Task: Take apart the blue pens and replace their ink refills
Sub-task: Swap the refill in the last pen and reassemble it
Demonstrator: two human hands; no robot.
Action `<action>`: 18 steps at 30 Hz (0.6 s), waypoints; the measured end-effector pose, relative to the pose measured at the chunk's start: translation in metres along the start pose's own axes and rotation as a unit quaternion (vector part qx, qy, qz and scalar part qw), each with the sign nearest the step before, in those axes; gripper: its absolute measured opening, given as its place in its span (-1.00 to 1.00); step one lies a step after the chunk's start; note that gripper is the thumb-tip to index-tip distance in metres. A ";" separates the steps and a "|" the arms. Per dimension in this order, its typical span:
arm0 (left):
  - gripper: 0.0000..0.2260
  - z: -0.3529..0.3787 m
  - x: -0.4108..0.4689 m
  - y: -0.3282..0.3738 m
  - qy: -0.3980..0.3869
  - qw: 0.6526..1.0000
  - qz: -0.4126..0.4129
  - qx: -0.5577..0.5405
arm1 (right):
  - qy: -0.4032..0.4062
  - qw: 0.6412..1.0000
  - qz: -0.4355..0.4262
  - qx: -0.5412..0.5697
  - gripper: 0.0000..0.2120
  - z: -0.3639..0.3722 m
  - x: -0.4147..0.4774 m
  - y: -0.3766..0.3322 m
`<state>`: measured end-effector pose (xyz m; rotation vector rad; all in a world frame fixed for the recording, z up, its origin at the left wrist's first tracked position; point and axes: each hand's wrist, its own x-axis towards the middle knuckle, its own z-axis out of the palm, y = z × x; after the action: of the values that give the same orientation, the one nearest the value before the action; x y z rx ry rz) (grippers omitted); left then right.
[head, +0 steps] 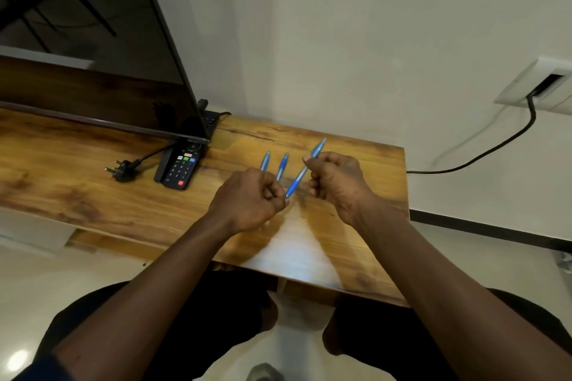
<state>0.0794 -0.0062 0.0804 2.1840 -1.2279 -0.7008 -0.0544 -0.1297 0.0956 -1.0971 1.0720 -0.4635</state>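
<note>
A blue pen (301, 174) is held slanted above the wooden table (102, 182), its far end pointing up and to the right. My right hand (335, 181) grips the pen's upper half. My left hand (250, 199) pinches its lower end between thumb and fingers. Two more blue pens lie side by side on the table just behind my left hand: one at the left (265, 161) and one beside it (282, 165). Their near ends are hidden by my left hand.
A black remote control (179, 168) and a loose black plug (122, 171) with its cable lie to the left. A large dark screen (93, 56) stands at the back left. The table's right edge (406, 195) is close to my right hand; a black cable (495, 145) runs along the wall.
</note>
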 end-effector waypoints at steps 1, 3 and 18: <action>-0.90 -0.001 0.002 -0.001 -0.003 1.000 -0.005 0.019 | 0.004 1.000 -0.013 -0.016 -0.88 0.000 0.000 0.001; -0.89 -0.004 0.007 -0.003 -0.003 0.999 -0.018 0.038 | 0.013 0.999 -0.041 -0.016 -0.95 -0.001 -0.001 -0.001; -0.66 -0.018 0.020 -0.034 0.026 0.992 -0.095 0.072 | -0.009 0.884 -0.203 -0.421 -0.55 0.008 -0.004 0.045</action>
<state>0.1205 -0.0057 0.0672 2.4472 -1.0834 -0.6441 -0.0571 -0.1033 0.0579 -2.1229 1.0410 -0.3031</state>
